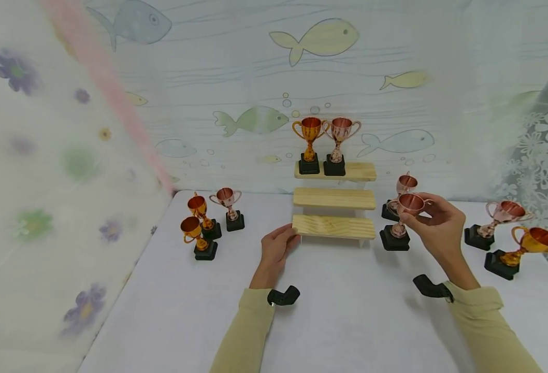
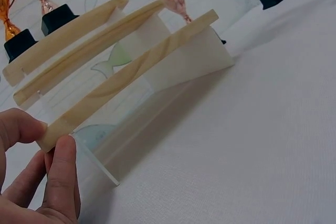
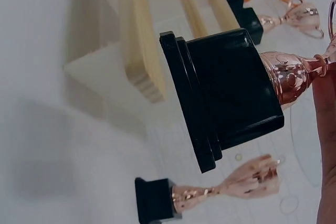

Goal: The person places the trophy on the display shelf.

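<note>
Copper-pink trophy (image 1: 398, 230) between right-hand fingers (image 1: 437, 204)

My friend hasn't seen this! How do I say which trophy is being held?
Find the pale wooden three-step stand on the white table. Just to its right, look for the shiny rose-gold, metallic-looking cup trophy with a black base. A similar rose-gold trophy stands behind it, but yours is nearer and the only one pinched by the right hand.
</note>
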Demonstrator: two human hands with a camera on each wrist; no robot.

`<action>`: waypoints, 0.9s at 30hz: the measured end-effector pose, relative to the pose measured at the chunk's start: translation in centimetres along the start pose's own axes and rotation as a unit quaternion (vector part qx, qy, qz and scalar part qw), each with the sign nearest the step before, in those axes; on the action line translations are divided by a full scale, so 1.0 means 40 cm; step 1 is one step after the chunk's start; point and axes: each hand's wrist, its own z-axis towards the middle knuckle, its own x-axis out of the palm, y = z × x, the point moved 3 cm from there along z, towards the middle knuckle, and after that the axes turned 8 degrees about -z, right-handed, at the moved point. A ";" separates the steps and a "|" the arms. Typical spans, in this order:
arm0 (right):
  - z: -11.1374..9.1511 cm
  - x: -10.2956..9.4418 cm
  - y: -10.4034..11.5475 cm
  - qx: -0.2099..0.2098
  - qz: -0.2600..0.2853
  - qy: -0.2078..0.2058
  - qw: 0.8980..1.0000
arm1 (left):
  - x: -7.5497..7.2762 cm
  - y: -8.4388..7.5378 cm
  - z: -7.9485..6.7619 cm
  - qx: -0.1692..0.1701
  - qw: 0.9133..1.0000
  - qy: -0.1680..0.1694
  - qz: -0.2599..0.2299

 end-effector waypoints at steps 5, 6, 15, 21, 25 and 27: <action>0.015 0.025 0.013 -0.020 -0.020 0.017 0.999 | 0.001 -0.003 -0.001 -0.002 1.000 0.001 0.000; 0.019 0.030 0.015 -0.022 -0.022 0.018 0.999 | 0.001 -0.004 -0.001 -0.003 1.000 0.001 0.000; 0.051 0.066 0.026 -0.006 -0.021 0.024 0.999 | 0.000 -0.006 0.000 -0.004 1.000 0.001 -0.001; 0.070 0.077 0.033 -0.015 -0.025 0.029 0.999 | 0.000 -0.004 -0.001 -0.002 1.000 0.003 0.000; 0.090 0.083 0.040 -0.017 0.022 0.025 0.999 | -0.001 0.000 0.001 0.000 1.000 0.000 0.001; 0.099 0.085 0.043 -0.021 0.024 0.020 0.999 | -0.001 0.002 0.002 0.002 1.000 0.000 0.001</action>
